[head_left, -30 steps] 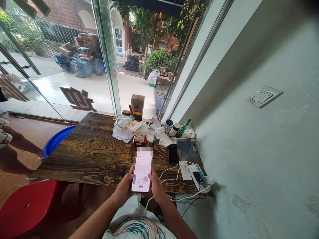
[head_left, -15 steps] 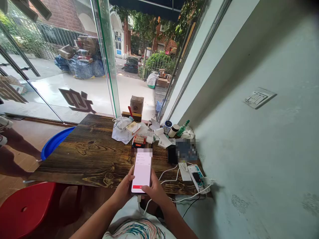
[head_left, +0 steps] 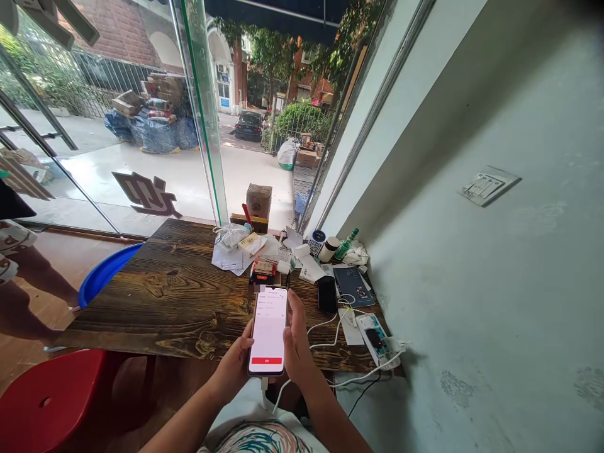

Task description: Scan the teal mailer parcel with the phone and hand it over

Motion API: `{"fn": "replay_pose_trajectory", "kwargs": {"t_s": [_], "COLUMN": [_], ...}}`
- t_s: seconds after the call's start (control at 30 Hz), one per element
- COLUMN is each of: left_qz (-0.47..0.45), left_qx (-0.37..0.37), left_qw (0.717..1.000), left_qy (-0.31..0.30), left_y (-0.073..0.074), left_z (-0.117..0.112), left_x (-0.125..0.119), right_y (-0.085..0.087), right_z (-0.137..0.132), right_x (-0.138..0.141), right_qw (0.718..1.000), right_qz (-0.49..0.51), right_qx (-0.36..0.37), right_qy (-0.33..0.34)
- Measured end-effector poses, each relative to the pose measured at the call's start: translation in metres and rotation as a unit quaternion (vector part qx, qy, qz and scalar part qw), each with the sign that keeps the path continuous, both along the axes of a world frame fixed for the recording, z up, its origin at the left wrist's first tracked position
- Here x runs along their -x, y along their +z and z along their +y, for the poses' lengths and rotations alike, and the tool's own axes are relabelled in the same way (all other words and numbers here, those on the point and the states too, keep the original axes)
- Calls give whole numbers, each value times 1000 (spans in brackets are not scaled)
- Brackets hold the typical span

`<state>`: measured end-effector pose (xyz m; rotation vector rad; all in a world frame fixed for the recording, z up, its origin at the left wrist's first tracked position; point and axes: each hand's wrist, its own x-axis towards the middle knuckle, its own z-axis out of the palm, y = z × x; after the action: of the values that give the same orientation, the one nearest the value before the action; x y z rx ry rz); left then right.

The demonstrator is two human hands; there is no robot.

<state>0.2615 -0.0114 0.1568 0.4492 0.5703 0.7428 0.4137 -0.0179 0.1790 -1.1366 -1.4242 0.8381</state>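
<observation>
A smartphone (head_left: 268,330) with a lit white screen and a red button near its bottom is held up in front of the table edge. My left hand (head_left: 233,362) is closed round its left side, thumb on the edge. Against the right side lies my right hand (head_left: 298,343), its thumb at the edge and its index finger stretched up by the top right corner; its other fingers are hidden. A white charging cable (head_left: 265,385) is plugged into the phone's lower end.
On the wooden table (head_left: 179,283) are papers (head_left: 231,258), a small red-and-black box (head_left: 262,272), a black phone (head_left: 327,294), a dark blue notebook (head_left: 353,284), a green bottle (head_left: 346,244) and a power strip (head_left: 377,340). A red stool (head_left: 51,396) and a person's legs (head_left: 33,289) are at left.
My right thumb has moved off the lower screen to the phone's right edge, and the right index finger now reaches up beside the top corner. The person at left shows slightly more.
</observation>
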Motion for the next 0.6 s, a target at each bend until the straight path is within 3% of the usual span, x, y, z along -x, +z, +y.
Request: {"fn": "replay_pose_trajectory", "kwargs": {"t_s": [0.13,0.37,0.6], "left_qz": [-2,12,20], "left_qx": [0,-4,-14], "left_qw": [1000,1000,1000], "left_qy": [-4,-7,-15], "left_y": [10,8,9], "left_z": [-2,-3,-6], "left_x": [-2,-2,-1], "right_y": [12,24,21], "right_z": [5,13,12], "right_x": [-2,-3,-1], "right_qw": [992,983,983], "right_qz": [-111,-173,-179], "right_qx": [-55,-53,-40], "right_qy": [17,35,20]}}
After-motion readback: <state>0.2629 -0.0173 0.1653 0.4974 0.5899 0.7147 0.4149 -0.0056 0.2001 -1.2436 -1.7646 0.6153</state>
